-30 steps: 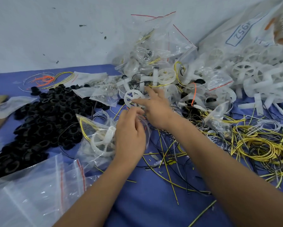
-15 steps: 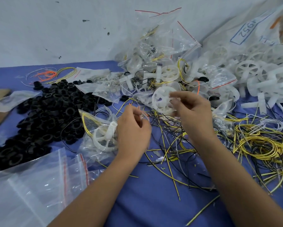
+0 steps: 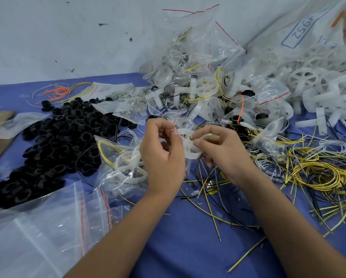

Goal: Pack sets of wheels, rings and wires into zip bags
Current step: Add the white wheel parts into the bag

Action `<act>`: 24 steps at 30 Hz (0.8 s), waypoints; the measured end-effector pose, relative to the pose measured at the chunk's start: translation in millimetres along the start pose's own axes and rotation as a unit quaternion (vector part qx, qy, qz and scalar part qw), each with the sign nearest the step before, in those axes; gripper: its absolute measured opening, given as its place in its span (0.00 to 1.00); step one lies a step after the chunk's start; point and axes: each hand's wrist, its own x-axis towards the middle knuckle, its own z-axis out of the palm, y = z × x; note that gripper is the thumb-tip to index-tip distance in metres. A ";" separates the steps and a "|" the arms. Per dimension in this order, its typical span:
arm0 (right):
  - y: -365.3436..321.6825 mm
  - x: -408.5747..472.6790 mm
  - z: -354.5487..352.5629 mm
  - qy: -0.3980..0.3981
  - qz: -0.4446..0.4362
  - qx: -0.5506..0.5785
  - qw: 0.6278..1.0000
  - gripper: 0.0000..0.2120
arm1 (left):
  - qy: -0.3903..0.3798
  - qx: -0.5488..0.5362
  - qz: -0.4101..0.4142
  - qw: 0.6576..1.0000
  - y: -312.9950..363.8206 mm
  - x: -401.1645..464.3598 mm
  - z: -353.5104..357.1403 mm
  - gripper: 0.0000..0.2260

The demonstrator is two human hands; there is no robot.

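While both hands (image 3: 185, 149) pinch a white wheel (image 3: 188, 144), their fingers hide its lower rim.

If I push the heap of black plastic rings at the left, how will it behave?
The black plastic rings lie loose and unstacked, so the heap would probably spread rather than slide as one. They are round, so some may roll on the blue table cover. They look small and hollow, likely light.

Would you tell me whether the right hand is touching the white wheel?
Touching. The head view shows the right hand pinching the white wheel at its right rim, thumb and fingertips directly on the plastic.
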 end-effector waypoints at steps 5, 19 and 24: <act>0.0 -5.0 9.8 -0.011 -0.154 -0.191 0.969 0.08 | 0.000 0.030 0.028 0.999 4.5 4.8 -1.5 0.05; -13.1 -17.3 24.4 -0.128 -0.148 -0.046 0.980 0.29 | -0.123 0.060 0.165 0.977 37.0 -4.4 6.8 0.06; -9.8 -17.6 21.3 -0.186 -0.169 -0.091 0.964 0.17 | -0.119 0.046 0.128 0.984 41.1 -2.0 6.9 0.07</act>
